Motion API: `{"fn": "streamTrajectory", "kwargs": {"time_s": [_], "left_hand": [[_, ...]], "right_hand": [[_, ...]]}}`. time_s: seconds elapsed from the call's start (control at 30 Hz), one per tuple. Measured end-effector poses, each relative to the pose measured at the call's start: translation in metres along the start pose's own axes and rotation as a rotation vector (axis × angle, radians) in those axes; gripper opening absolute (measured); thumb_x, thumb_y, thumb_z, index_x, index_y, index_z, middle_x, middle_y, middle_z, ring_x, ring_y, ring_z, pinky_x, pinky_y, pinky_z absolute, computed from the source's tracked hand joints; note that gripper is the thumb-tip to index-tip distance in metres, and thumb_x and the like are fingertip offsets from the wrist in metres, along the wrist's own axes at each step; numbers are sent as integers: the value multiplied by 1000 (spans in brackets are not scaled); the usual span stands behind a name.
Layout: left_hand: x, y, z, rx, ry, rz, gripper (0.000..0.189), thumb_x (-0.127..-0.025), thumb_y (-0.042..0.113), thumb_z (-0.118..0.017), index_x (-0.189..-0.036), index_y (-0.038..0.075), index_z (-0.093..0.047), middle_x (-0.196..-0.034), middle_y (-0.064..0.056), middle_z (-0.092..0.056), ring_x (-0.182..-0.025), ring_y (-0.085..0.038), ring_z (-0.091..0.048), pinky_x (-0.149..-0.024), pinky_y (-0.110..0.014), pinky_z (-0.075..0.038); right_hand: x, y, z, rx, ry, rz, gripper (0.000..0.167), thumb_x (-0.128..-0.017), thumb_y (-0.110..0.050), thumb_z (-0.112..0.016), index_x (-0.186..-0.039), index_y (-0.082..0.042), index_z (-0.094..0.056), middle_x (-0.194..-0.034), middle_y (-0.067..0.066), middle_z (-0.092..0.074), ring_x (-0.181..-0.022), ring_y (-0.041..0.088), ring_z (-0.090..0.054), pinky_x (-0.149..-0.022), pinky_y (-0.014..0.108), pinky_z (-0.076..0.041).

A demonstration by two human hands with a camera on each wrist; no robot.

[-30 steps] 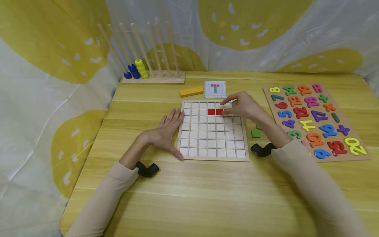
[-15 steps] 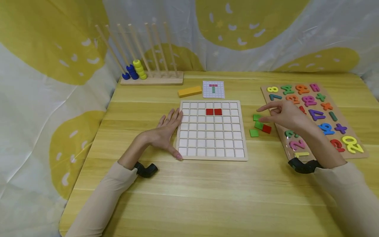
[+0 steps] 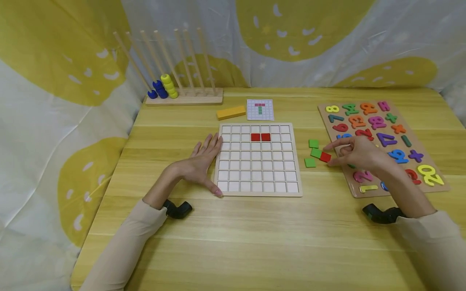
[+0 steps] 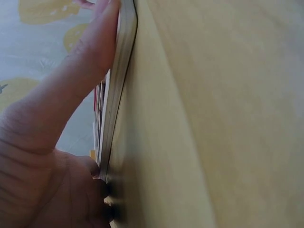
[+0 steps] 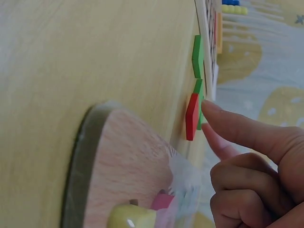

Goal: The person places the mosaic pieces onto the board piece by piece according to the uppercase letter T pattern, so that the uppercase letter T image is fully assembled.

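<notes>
A white gridded wooden board (image 3: 249,165) lies on the table with two red square tiles (image 3: 260,137) side by side in its second row. My left hand (image 3: 199,166) rests at the board's left side, fingers spread along the edge and thumb at the near corner. My right hand (image 3: 358,152) is over the loose tiles to the right. Its thumb and index finger are held apart around a loose red tile (image 3: 325,157); the tile lies against a green tile (image 3: 316,152). In the right wrist view, the thumb tip is close to the red tile (image 5: 192,117), contact unclear.
Two more green tiles (image 3: 310,162) lie nearby. A card with a T pattern (image 3: 260,110) and an orange bar (image 3: 231,112) are behind the board. A peg rack with beads (image 3: 183,97) stands back left. A number puzzle board (image 3: 429,184) lies under the right hand.
My right hand left the second red tile in the grid, moved right to the loose tiles, then lowered to the loose red tile. The left hand stays at the board's edge.
</notes>
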State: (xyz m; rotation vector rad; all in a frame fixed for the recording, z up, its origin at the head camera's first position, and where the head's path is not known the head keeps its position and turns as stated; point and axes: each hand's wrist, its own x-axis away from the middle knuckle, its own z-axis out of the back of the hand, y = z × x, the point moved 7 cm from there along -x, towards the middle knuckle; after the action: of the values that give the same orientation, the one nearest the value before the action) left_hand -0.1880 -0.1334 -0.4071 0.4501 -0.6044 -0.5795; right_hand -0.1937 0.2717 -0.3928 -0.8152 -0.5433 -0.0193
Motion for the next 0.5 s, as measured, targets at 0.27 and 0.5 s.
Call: {"fn": "streamTrajectory", "kwargs": {"time_s": [0.27, 0.5], "left_hand": [[0, -1, 0, -2, 3, -2, 159, -67, 52, -95, -161, 4, 24, -167, -12, 35, -155, -32, 34, -126, -59, 20], [0, -1, 0, 2, 5, -6, 159, -67, 51, -95, -161, 4, 24, -168, -13, 35, -155, -33, 34, -126, -59, 20]], "right_hand": [[-3, -1, -1, 46, 15, -4, 51, -89, -19, -83, -133, 1, -65, -65, -6, -38, -60, 10, -35, -53, 34, -31], [-6, 0, -1, 51, 24, 0, 47, -89, -16, -82, -128, 3, -65, -66, -5, -39, -58, 10, -35, -52, 32, -30]]}}
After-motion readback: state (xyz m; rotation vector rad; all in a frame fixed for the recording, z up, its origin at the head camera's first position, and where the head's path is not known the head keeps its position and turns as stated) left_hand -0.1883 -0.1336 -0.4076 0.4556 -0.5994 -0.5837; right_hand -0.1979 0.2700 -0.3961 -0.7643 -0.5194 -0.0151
